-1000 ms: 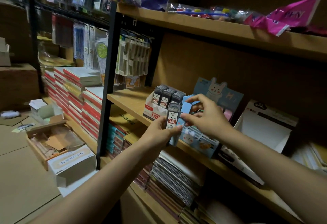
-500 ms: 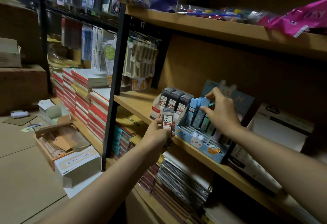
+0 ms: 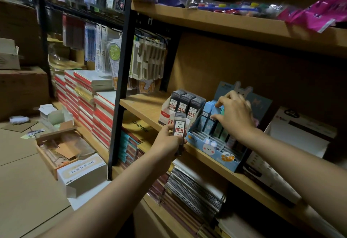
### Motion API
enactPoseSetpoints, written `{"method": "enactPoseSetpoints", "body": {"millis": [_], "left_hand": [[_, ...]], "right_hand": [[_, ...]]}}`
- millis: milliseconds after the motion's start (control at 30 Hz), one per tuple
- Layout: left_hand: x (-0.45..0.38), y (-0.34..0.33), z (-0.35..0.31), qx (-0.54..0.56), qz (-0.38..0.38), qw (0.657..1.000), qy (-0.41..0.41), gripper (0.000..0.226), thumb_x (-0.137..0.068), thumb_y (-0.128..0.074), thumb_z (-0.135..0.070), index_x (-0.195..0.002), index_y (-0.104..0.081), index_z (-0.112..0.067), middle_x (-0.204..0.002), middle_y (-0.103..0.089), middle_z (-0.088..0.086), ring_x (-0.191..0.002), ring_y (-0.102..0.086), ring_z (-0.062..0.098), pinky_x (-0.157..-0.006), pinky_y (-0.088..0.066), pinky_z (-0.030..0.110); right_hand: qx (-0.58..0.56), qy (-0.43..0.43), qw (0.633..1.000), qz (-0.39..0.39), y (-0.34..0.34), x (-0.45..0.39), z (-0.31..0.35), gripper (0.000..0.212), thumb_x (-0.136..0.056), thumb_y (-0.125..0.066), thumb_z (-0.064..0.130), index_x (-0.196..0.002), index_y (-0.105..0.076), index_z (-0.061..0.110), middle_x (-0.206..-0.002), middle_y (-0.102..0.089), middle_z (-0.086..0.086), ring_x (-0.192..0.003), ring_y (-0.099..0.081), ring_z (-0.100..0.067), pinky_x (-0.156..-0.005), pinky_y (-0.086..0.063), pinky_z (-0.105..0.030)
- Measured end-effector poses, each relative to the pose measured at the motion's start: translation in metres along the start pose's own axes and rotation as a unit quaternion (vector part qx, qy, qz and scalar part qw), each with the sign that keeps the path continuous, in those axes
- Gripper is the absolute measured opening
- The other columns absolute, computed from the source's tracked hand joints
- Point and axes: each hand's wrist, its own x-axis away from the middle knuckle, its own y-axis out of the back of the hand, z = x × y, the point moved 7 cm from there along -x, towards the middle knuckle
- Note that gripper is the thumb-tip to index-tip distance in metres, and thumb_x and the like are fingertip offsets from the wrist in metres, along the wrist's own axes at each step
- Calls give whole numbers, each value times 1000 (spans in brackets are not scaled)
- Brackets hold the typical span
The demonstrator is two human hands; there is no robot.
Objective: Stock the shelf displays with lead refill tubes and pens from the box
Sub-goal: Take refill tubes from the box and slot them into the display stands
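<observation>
The left hand (image 3: 167,142) grips a dark lead refill tube (image 3: 179,127) labelled "0.7" and "100", just before the shelf edge (image 3: 206,156). The right hand (image 3: 235,114), fingers curled, pinches pale blue tubes (image 3: 211,114) standing in the bunny-printed display box (image 3: 214,146).

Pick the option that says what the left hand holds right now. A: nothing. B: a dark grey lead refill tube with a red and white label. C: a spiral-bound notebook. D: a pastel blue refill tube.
B: the left hand grips a dark grey lead refill tube with a red and white label in front of the wooden shelf, while the right hand touches the pastel tubes in the blue bunny display box.
</observation>
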Motion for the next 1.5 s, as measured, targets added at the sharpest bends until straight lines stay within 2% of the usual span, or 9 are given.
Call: {"method": "enactPoseSetpoints", "body": {"millis": [333,467,567,700,833,967,1100,1267,1500], "left_hand": [[0,-2,1,-6,7,1000,-2,32,-93,-53,2,-111,-54,-23,-100,-64,11,-85,-61,23,-93,-51,47],[3,-2,-2,8,16,1000,-17,32,-95,-50,1,-118,-53,-22,-100,-64,11,-84,-62,21,-81,-53,38],[5,-4,-7,15,34,999,-28,32,-96,-51,-1,-120,-56,-22,-105,-64,10,-86,-63,20,-75,-55,33],[4,-6,-12,-7,52,997,-60,33,-95,-53,-4,-122,-58,-23,-116,-64,7,-92,-66,17,-64,-54,22],[1,-12,-20,-74,64,988,-116,28,-96,-54,-9,-112,-58,-32,-118,-63,2,-101,-65,15,-72,-55,22],[-3,4,-42,-394,-59,875,-274,44,-93,-59,-21,-134,-45,-26,-147,-32,0,-132,-41,18,-102,-48,35],[-11,12,-45,-558,-30,763,-325,69,-91,-60,-34,-150,-25,-33,-161,0,-9,-147,-6,17,-119,-22,41],[-29,9,-28,-625,8,727,-283,72,-93,-53,-45,-152,-12,-40,-161,13,-8,-148,12,16,-122,-9,45],[-39,7,-15,-616,-3,727,-303,70,-94,-53,-45,-152,-16,-34,-161,15,-5,-149,10,20,-121,-16,44]], "right_hand": [[14,-10,999,28,-1,3,0,47,-80,-72,49,-120,-60,28,-118,-48,-2,-117,-45,-24,-98,-33,-43],[22,-12,999,28,2,6,5,39,-90,-62,43,-127,-60,30,-118,-46,-2,-117,-42,-23,-100,-32,-43],[-114,32,993,14,13,5,21,33,-94,-60,32,-126,-59,24,-115,-50,1,-111,-49,-18,-98,-40,-36],[-261,63,956,121,13,7,53,32,-88,-68,41,-118,-61,32,-96,-64,16,-84,-62,2,-71,-50,-15],[-288,27,947,138,9,0,54,25,-79,-79,27,-103,-70,24,-90,-70,8,-81,-69,-8,-76,-59,-31],[-312,-14,950,27,30,-29,29,21,-79,-79,21,-98,-70,22,-89,-69,7,-84,-67,-10,-78,-58,-29],[-279,-33,958,-51,34,-52,15,18,-79,-79,23,-94,-70,23,-89,-70,7,-82,-65,-7,-69,-54,-17],[-225,-16,974,-19,5,-59,24,17,-81,-78,20,-96,-70,17,-92,-69,0,-87,-63,-15,-75,-52,-27],[-113,31,993,19,-10,-56,46,24,-75,-83,25,-97,-75,22,-98,-71,0,-96,-64,-22,-83,-55,-43]]}}
